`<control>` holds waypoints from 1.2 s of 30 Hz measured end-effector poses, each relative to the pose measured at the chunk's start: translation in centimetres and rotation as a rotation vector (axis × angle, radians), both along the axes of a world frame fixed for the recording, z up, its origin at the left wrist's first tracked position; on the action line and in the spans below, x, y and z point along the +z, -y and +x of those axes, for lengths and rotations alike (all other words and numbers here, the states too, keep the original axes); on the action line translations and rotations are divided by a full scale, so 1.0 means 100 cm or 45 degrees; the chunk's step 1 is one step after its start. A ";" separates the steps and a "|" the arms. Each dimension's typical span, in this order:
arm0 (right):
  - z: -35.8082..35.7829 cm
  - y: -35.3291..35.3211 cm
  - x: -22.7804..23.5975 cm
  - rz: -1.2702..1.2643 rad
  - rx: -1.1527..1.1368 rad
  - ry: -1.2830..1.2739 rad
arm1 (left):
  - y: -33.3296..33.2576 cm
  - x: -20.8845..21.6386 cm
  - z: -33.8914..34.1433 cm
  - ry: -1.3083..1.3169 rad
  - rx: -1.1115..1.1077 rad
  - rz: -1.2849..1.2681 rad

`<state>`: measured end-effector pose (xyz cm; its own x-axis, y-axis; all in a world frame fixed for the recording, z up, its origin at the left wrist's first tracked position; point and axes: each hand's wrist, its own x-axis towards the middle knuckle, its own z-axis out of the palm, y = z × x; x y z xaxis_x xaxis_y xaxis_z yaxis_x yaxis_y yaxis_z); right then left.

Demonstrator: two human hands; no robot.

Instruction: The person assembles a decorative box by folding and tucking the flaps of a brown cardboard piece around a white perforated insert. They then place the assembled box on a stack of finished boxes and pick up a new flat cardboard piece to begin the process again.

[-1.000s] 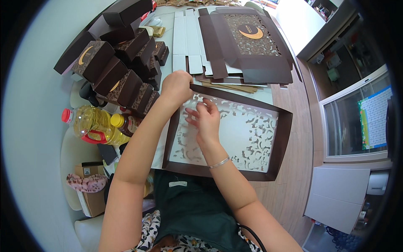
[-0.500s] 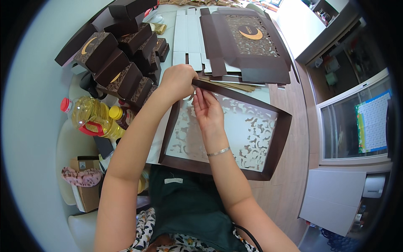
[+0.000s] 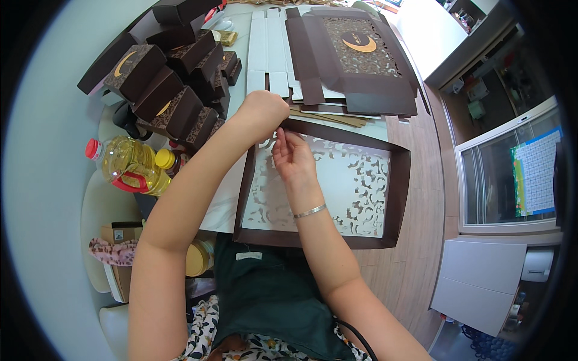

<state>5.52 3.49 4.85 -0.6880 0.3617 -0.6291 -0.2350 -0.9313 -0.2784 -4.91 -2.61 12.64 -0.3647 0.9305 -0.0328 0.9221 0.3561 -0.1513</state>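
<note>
A shallow dark brown cardboard box (image 3: 398, 198) with a white inside and a cut-out scroll pattern lies open side up in front of me. My left hand (image 3: 262, 113) is closed over its far left corner, the fingertips mostly hidden behind the wall. My right hand (image 3: 296, 159), palm up over the box, has its fingertips curled against the inside of the far wall at that same corner. The fold between the fingers is hidden.
Beyond the box lie flat brown box blanks (image 3: 379, 105) with pale blanks (image 3: 265, 60) beside them. Several finished brown boxes (image 3: 138, 69) are piled at the left. An oil bottle (image 3: 129, 162) and a yellow-capped jar (image 3: 168, 159) stand nearer. Tan cardboard strips (image 3: 331, 117) lie behind the box.
The box's near right side has shifted slightly up and left. My right hand has moved a little left and its fingers are more curled. My left hand stays at the corner, turned slightly.
</note>
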 end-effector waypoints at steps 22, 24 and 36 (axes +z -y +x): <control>0.009 -0.015 -0.009 0.560 0.358 0.151 | 0.001 0.003 -0.002 0.123 -0.074 -0.049; 0.011 -0.018 -0.011 0.575 0.397 0.122 | -0.001 0.001 -0.003 0.134 -0.097 -0.063; 0.017 -0.024 0.017 0.235 0.389 -0.187 | 0.006 0.010 -0.003 0.143 -0.144 -0.097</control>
<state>7.18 5.84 6.57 -0.8597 0.2243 -0.4590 -0.0046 -0.9018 -0.4321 -5.22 -3.25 13.59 -0.2480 0.9587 -0.1393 0.9683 0.2407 -0.0676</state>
